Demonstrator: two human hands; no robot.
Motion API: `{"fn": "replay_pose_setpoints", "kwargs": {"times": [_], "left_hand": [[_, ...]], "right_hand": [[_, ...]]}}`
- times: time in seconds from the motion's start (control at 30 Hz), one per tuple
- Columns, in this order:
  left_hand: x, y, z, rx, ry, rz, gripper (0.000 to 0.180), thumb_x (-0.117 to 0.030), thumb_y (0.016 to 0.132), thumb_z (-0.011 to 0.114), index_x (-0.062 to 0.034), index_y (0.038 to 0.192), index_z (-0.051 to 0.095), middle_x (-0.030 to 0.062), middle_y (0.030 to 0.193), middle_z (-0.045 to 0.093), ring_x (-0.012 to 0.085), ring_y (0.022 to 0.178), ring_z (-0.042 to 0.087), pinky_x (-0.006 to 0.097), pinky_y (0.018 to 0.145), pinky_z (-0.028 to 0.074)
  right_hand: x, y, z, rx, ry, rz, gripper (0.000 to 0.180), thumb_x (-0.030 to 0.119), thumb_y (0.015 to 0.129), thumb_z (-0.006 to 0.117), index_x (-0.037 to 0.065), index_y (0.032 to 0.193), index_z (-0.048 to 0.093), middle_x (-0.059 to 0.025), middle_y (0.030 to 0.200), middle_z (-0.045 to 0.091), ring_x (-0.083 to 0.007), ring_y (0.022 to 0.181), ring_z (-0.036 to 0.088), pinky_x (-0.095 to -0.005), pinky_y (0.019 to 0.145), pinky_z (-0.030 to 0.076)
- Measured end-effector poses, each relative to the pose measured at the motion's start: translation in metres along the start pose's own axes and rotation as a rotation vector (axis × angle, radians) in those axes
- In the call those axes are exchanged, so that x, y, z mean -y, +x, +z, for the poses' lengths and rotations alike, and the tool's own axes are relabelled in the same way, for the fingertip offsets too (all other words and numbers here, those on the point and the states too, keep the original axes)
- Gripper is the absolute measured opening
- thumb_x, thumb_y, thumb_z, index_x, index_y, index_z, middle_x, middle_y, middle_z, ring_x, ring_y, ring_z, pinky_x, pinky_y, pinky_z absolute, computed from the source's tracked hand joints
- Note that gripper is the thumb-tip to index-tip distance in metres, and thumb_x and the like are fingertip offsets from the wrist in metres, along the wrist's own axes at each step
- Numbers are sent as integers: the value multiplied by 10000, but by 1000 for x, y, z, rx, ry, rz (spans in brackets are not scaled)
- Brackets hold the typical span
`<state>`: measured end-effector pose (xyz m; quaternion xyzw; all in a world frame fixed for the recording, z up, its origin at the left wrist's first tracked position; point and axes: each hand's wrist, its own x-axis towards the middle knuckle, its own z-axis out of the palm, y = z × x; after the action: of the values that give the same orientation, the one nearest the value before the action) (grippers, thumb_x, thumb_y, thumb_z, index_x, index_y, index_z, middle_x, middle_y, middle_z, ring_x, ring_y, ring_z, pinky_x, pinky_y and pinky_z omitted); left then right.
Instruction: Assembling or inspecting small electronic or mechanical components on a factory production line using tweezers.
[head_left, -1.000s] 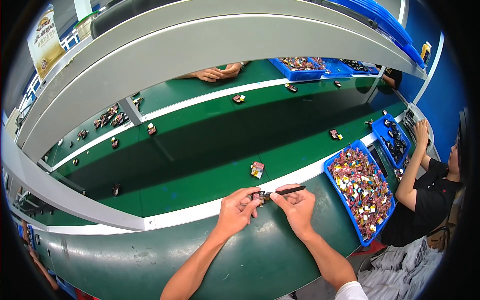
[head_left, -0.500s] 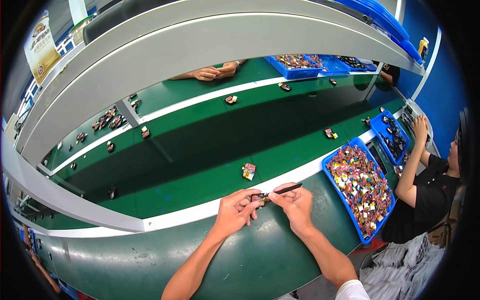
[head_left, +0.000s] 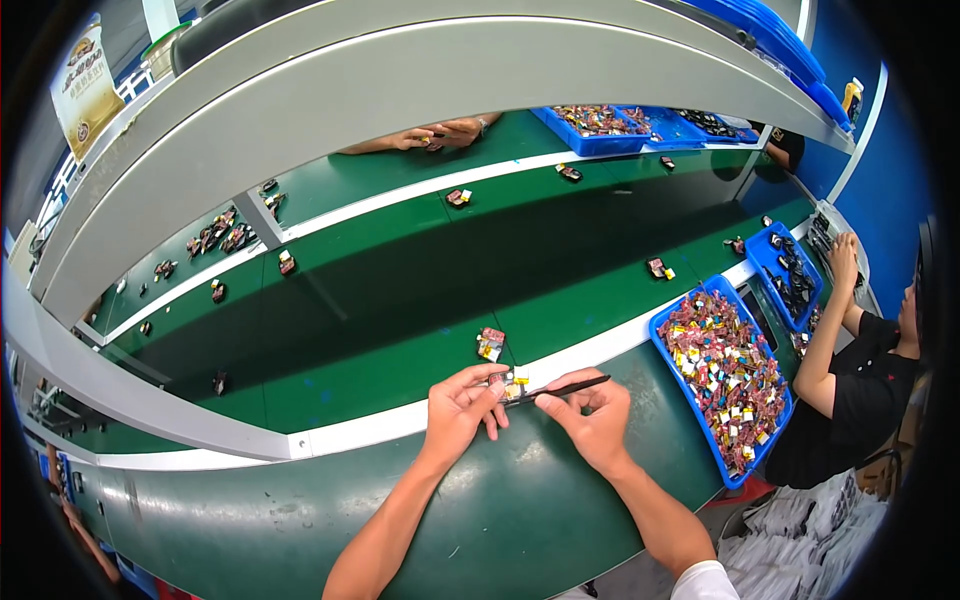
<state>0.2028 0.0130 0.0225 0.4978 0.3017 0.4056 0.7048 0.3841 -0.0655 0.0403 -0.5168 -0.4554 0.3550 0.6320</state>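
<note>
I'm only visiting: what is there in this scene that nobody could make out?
All in the head view:
Small part: partly covered by the left hand's fingers; details too small.
Black tool in the right hand: its tip is too small to distinguish.
Worker across: face hidden by the grey beam.
Blue tray's bottom: buried under pieces.
Lower-left arm: cut off by the dark rim.

Bright light glares off the green bench [head_left: 300,500], and straight edges bow.
</note>
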Motion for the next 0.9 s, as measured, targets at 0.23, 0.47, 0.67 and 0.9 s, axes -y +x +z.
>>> {"fn": "replay_pose_setpoints", "kwargs": {"times": [0.23,0.47,0.67,0.9], "left_hand": [[0,0,-2,-4,-25,-2,295,-79,964,621,103,1196,614,136,744,676,168,567,650,249,440,500],[2,0,-3,27,-32,-4,282,-70,984,600,75,1226,610,101,739,676,138,577,647,234,451,498],[1,0,-3,49,-18,-18,279,-79,984,607,70,1220,617,99,725,677,139,586,653,234,462,502],[1,1,-3,56,-21,-22,268,-64,977,605,86,1198,623,123,748,685,156,576,656,245,449,514]], "right_hand": [[-1,-4,11,-48,-338,-217,125,20,744,842,10,828,751,-18,731,724,-18,425,420,-225,444,324],[-2,-4,10,-55,-362,-273,126,29,748,843,13,841,759,-18,743,729,-29,413,413,-224,440,337],[-6,-4,10,-36,-377,-308,121,32,750,842,26,843,765,-25,784,745,-34,407,402,-227,432,331],[-5,-4,12,-22,-394,-298,104,35,754,840,25,825,764,-29,808,755,-37,407,393,-235,424,323]]}}
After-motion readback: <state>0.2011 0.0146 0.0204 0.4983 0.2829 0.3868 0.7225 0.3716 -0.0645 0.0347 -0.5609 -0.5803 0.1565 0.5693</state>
